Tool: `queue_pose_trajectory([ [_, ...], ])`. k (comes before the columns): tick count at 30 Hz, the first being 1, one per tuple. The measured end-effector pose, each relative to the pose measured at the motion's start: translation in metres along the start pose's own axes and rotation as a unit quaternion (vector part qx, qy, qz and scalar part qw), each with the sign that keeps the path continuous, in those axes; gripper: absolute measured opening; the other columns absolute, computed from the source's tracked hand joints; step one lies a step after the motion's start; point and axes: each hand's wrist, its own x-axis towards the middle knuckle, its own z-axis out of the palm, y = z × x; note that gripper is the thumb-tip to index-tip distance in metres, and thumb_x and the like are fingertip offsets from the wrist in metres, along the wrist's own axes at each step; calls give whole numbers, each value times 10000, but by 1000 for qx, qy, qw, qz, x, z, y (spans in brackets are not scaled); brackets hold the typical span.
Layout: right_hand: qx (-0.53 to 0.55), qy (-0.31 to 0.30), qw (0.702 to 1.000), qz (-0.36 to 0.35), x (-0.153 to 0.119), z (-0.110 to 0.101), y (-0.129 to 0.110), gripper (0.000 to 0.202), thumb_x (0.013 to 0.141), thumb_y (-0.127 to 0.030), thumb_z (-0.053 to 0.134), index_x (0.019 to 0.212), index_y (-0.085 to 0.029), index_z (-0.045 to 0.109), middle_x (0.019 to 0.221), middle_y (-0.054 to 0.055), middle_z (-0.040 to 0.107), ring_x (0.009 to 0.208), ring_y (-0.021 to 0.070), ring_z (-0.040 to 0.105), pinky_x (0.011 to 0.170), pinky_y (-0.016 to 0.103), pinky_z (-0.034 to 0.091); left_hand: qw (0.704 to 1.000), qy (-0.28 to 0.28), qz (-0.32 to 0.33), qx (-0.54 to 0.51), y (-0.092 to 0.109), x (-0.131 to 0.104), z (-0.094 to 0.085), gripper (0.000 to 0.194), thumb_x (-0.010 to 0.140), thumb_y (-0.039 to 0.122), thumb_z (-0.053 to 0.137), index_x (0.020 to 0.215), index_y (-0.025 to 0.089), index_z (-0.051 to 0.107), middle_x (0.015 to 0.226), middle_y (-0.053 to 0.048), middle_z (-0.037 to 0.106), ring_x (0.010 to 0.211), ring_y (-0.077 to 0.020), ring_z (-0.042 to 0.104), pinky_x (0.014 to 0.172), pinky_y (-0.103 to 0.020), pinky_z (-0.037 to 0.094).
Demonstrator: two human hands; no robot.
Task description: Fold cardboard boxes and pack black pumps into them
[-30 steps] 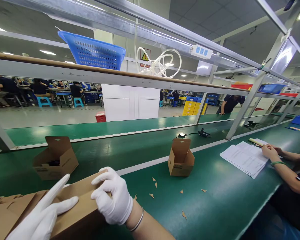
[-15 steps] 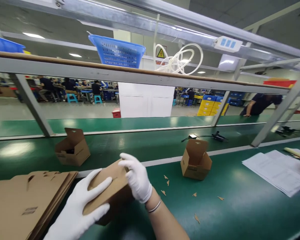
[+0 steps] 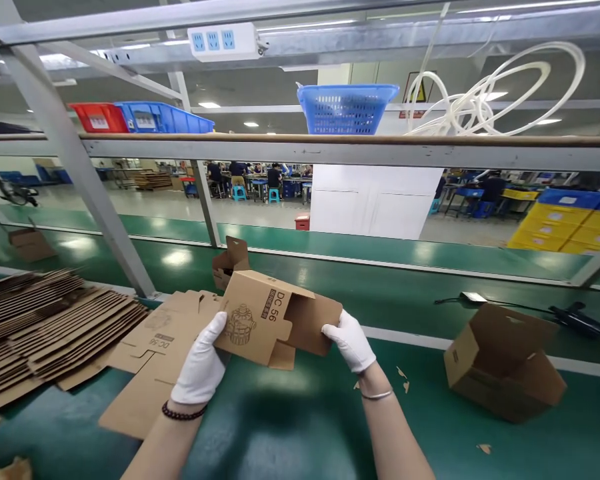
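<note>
Between my gloved hands, tilted above the green bench, is a brown cardboard box [image 3: 257, 317] printed "DC 56", its open end facing right. My left hand [image 3: 203, 360] is closed on the box's left edge; some of its fingers are hidden behind the cardboard. My right hand [image 3: 349, 340] pinches the large end flap [image 3: 317, 323] on the open side. Beneath and left of my left hand lie flat, unfolded box blanks [image 3: 150, 353] with the same print.
Stacked blanks [image 3: 70, 327] lie at the left. An open box [image 3: 503, 363] stands at right; another open box [image 3: 230, 257] sits behind the held one. Cardboard scraps [image 3: 485, 449] dot the bench [image 3: 290, 433]. A black cable device [image 3: 580, 320] lies far right. A shelf [image 3: 260, 150] spans above.
My view has swung left. The box has turned so its printed side and open end show. My right hand has moved from the box's top to its end flap.
</note>
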Motion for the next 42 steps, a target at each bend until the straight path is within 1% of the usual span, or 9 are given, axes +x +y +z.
queue_pose_trajectory([
  [8, -82, -74, 993, 47, 0, -18, -3, 336, 651, -383, 718, 889, -149, 680, 835, 40, 728, 784, 232, 665, 652, 324, 528, 999, 12, -46, -24, 5, 3, -1, 387, 859, 231, 620, 1244, 265, 631, 1272, -32, 664, 1255, -244, 559, 1024, -381, 519],
  [15, -174, 197, 964, 38, 16, -59, 15, 747, 783, -647, 542, 1359, -171, 534, 1497, 132, 427, 1382, 321, 382, 1123, 468, 320, 997, 28, -39, -67, 13, 10, -6, 352, 918, 279, 551, 1264, 301, 611, 1319, -11, 635, 1320, -219, 493, 1110, -410, 426],
  [18, -165, 251, 954, 14, 15, -63, 10, 745, 843, -681, 434, 1389, -178, 499, 1494, 126, 435, 1387, 304, 379, 1143, 471, 297, 997, 3, -23, -67, 0, 4, -7, 384, 915, 379, 556, 1293, 319, 589, 1348, 7, 613, 1349, -222, 457, 1149, -401, 375],
  [24, -42, -56, 993, -94, -14, 14, -10, 505, 845, -497, 586, 1247, -192, 567, 1162, 95, 689, 1031, 238, 659, 900, 395, 531, 986, -78, 103, 108, -54, -15, -7, 553, 888, 511, 533, 1401, 311, 480, 1440, 7, 524, 1390, -278, 394, 1184, -421, 308],
  [26, -115, -53, 983, -130, -22, 38, -12, 404, 858, -331, 576, 1241, -203, 557, 1155, 75, 688, 1020, 213, 655, 898, 361, 526, 956, -127, 122, 234, -64, -13, -12, 669, 849, 538, 571, 1443, 268, 421, 1470, -44, 486, 1385, -312, 396, 1181, -455, 299],
  [31, -519, -144, 814, -219, -26, 54, -5, 333, 840, -140, 502, 1129, -220, 647, 935, 84, 706, 870, 246, 652, 750, 361, 509, 854, -112, 201, 467, -63, 1, -17, 987, 650, 520, 762, 1486, 225, 327, 1582, -107, 285, 1453, -355, 239, 1207, -525, 127],
  [35, -599, -268, 719, -229, -33, 71, -6, 308, 808, -149, 565, 1105, -191, 637, 912, 75, 700, 782, 230, 641, 669, 332, 495, 885, -145, 119, 427, -71, 9, -13, 738, 721, 377, 728, 1402, 242, 480, 1495, -86, 452, 1419, -307, 341, 1211, -439, 160],
  [39, -499, -203, 792, -287, -42, 60, -18, 327, 904, -259, 529, 1224, -213, 577, 1168, 77, 662, 1043, 222, 600, 866, 338, 486, 904, -96, 41, 415, -82, 18, -25, 613, 770, 275, 663, 1369, 272, 532, 1375, -64, 583, 1357, -311, 440, 1194, -428, 222],
  [42, -480, -86, 848, -210, -56, -7, -13, 409, 928, -439, 508, 1269, -228, 585, 1322, 90, 597, 1231, 236, 513, 1044, 367, 389, 886, -85, 83, 449, -79, 26, -37, 654, 776, 265, 668, 1405, 289, 490, 1461, -37, 499, 1415, -298, 347, 1215, -394, 159],
])
